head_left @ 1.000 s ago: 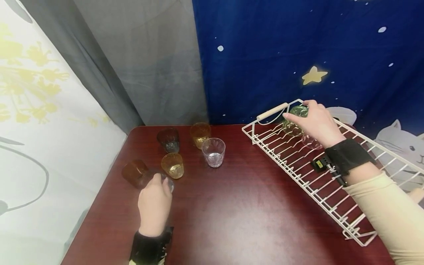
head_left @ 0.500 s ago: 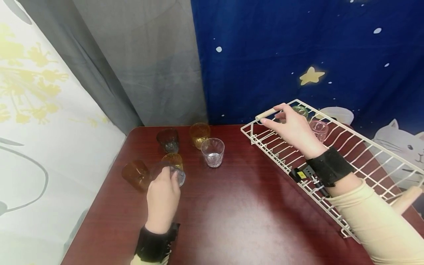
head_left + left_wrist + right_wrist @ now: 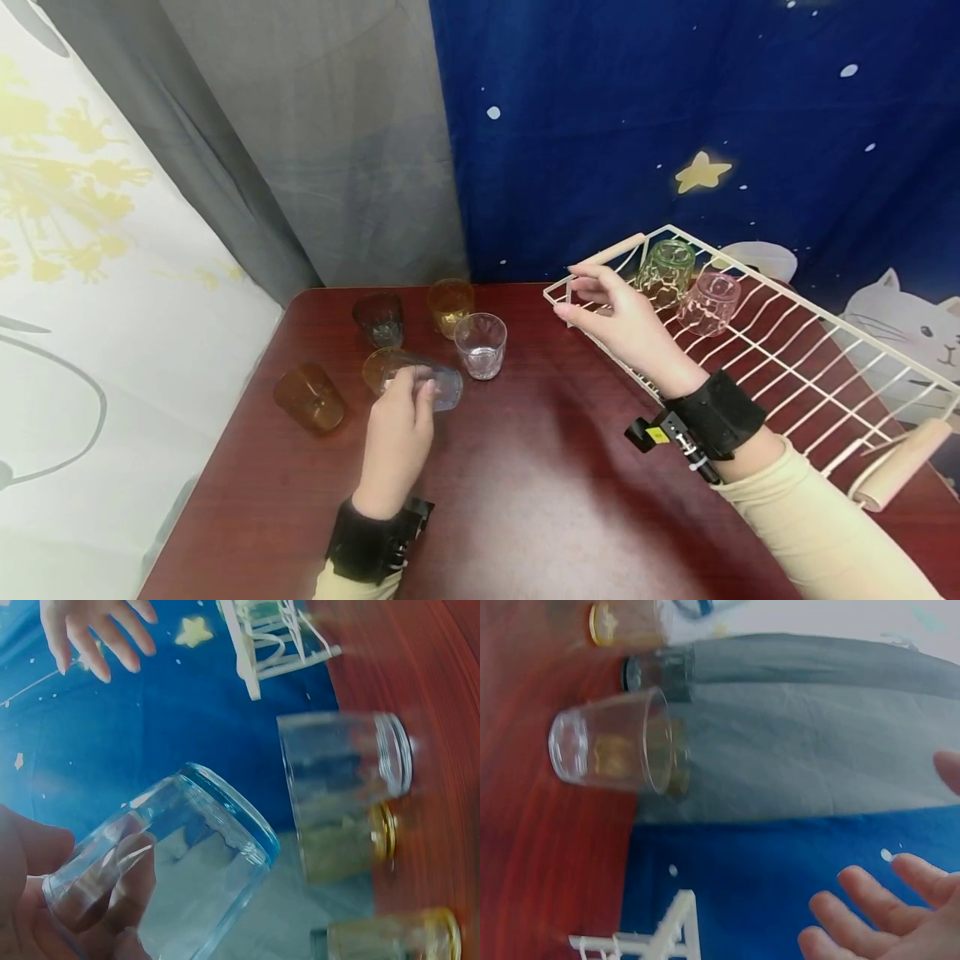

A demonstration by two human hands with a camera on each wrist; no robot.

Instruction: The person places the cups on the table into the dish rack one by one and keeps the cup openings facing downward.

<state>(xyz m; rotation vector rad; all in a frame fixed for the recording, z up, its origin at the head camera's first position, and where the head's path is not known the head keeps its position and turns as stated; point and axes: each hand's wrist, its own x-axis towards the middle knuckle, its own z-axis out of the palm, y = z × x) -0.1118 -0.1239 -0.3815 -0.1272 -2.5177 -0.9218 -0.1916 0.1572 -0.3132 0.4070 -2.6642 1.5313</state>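
Observation:
My left hand grips a pale bluish clear glass near its rim, tilted on its side with the base toward the right, above the table. In the head view this glass overlaps a yellow glass behind it. A clear glass stands upright just right of the held one. My right hand hovers at the near left end of the white wire rack, fingers apart and holding nothing. Inside the rack, a green glass and a pink glass sit upside down side by side.
An amber-brown glass stands at the left of the dark red table. Farther back are a dark grey glass and an amber glass. Wooden handles cap the rack's ends. Grey and blue curtains hang behind.
My right hand has let go of the green glass, leaving it in the rack, and moved left. The left hand has lifted the bluish glass and carried it to the right.

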